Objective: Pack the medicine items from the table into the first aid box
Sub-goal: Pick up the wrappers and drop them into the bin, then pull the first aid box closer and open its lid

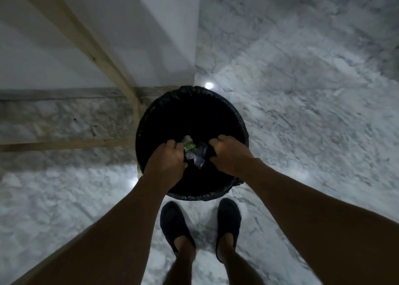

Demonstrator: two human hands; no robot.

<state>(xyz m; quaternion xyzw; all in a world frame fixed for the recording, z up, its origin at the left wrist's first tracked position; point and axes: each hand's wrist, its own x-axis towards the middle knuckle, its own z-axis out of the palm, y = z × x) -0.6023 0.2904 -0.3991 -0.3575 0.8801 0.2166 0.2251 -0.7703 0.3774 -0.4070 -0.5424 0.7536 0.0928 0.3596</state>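
Nearest the camera, two feet in dark slip-on shoes [172, 226] stood on the pale grey-veined marble floor [302, 112]. Just beyond them both bare forearms reached forward over a round bin lined with a black plastic bag [194, 103]. The left hand [168, 159] was curled closed and the right hand [228, 153] likewise; each appeared to pinch dark material, though whether that was the liner I could not tell. Between the two hands sat a crumpled clump of green, white and bluish wrappers [193, 152], above the bin's dark opening. Farther off, a light wooden frame [86, 43] leaned against a white wall [151, 26]. The first aid box was out of view.
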